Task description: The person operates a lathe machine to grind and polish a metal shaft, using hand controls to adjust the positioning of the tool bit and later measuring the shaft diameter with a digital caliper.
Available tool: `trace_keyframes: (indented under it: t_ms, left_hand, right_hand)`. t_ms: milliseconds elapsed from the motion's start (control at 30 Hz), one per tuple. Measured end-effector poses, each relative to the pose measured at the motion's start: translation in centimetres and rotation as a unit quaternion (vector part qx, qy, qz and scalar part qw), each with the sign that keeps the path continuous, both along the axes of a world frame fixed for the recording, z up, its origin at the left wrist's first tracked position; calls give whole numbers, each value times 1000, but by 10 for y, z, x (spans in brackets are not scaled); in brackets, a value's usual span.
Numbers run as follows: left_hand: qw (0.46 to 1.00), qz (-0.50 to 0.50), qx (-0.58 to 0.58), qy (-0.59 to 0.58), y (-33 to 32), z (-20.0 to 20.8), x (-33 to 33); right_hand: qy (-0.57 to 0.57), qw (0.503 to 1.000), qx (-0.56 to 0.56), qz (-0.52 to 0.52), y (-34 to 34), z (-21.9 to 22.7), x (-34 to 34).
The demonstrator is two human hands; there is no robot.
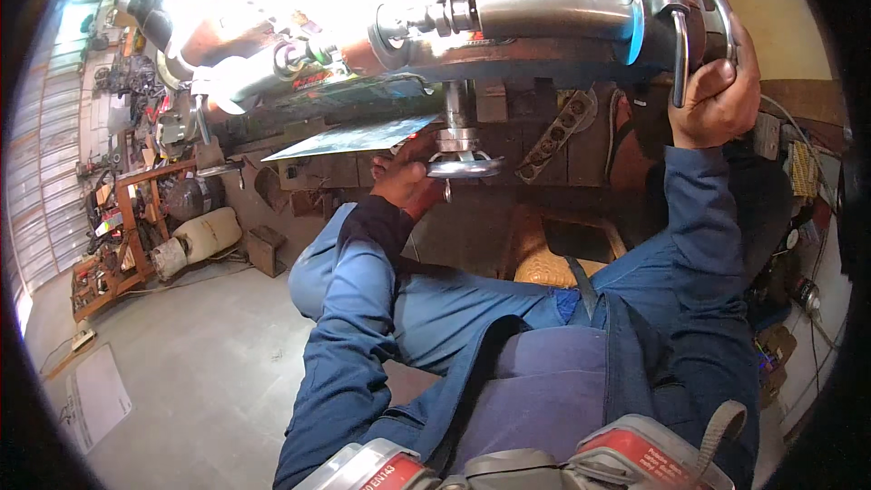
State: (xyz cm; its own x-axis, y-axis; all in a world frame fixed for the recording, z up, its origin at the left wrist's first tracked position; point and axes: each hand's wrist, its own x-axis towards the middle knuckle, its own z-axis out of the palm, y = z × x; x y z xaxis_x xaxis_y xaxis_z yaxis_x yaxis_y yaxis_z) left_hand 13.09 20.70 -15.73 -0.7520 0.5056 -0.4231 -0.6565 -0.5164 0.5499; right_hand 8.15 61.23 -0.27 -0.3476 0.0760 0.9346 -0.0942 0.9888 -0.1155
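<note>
My left hand (406, 185) is at the near right edge of a thin shiny sheet (349, 139), beside a metal handwheel (464, 166) on an upright spindle. Its fingers are curled and partly hidden, so I cannot make out just what they grip. Up at the right, my right hand (723, 95) wraps round a curved metal handle (724, 14) at the end of a large machine. Close to its thumb hangs a straight clamp lever (680, 59). A steel tube (555, 11) runs along the machine's near side.
A power strip (558, 136) lies beyond the handwheel. At the left are a pale plastic jug (207, 236), a wooden block (266, 249) and a shelf crowded with tools (127, 254). A woven seat (553, 263) stands by my legs. Strong light washes out the upper left.
</note>
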Motion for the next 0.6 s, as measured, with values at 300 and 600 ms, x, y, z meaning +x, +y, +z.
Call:
trace_keyframes:
  t_ms: [300,600]
  left_hand:
    - [998,26,-61,-10,9,-9,-2]
    - [998,40,50,-14,15,-59,2]
  right_hand:
    - [39,997,58,-18,9,-26,3]
    - [110,994,7,9,26,-84,-6]
